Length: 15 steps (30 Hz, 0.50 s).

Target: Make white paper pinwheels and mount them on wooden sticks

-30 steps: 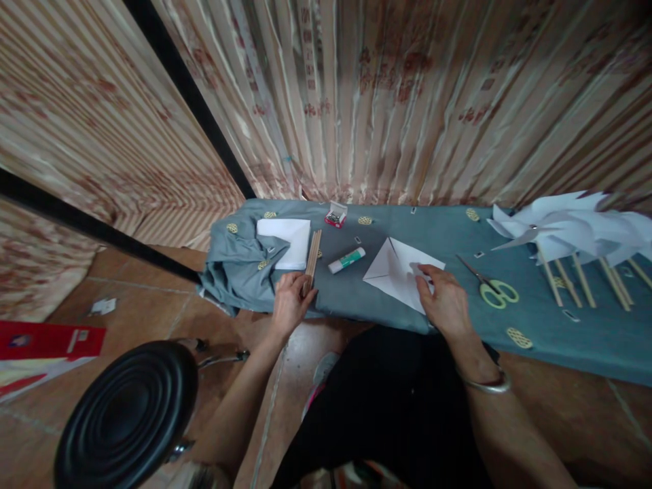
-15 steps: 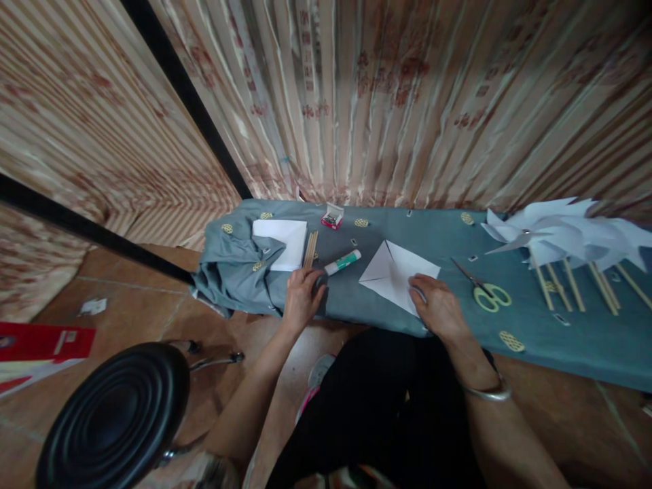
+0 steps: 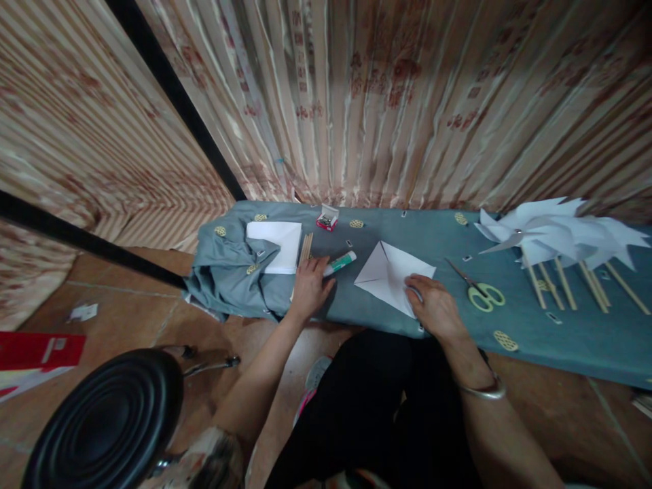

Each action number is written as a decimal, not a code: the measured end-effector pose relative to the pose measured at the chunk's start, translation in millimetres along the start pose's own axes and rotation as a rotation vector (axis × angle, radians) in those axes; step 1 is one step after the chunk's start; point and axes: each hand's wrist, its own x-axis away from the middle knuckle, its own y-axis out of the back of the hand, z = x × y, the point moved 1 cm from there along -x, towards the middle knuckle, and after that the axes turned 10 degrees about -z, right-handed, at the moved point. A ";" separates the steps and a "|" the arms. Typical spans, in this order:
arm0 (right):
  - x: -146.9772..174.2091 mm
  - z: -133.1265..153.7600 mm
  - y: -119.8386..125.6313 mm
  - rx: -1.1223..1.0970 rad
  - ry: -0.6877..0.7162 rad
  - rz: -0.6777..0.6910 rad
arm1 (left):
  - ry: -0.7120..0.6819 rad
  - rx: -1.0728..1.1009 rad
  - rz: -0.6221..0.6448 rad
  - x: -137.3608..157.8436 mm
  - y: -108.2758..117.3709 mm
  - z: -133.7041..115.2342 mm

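Observation:
A white square of paper (image 3: pixel 392 268) with cut lines running in from its corners lies on the blue-green cloth. My right hand (image 3: pixel 435 305) grips the near right edge of this paper with curled fingers. My left hand (image 3: pixel 309 288) is at the near end of a green and white glue stick (image 3: pixel 342 262), its thumb apart from the fingers; whether it touches the stick is unclear. Thin wooden sticks (image 3: pixel 306 246) lie just beyond that hand, their lower ends hidden by it. To the right of the paper are scissors (image 3: pixel 483 295) with light green handles.
A stack of white paper (image 3: pixel 282 241) lies at the left, partly under bunched cloth (image 3: pixel 224 272). Behind the sticks stands a small open red box (image 3: pixel 327 219) of metal pieces. Several white paper pinwheels (image 3: pixel 550 227) on sticks lie at the right. A black round stool (image 3: pixel 104 421) stands at lower left.
My left hand has moved forward and a little right, over the sticks' lower ends and closer to the glue stick, with fingers more extended. My right hand stays on the paper. The view shifts slightly.

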 end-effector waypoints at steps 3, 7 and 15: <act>-3.9 9.0 5.0 -0.026 -0.041 -0.074 | 0.076 0.080 0.057 -11.0 -3.6 5.2; -9.3 34.5 15.7 -0.224 -0.132 -0.146 | 0.161 0.155 0.025 -12.2 -6.0 -6.2; -13.0 66.3 21.3 -1.158 -0.697 0.250 | 0.383 1.019 0.257 21.3 -7.1 -76.5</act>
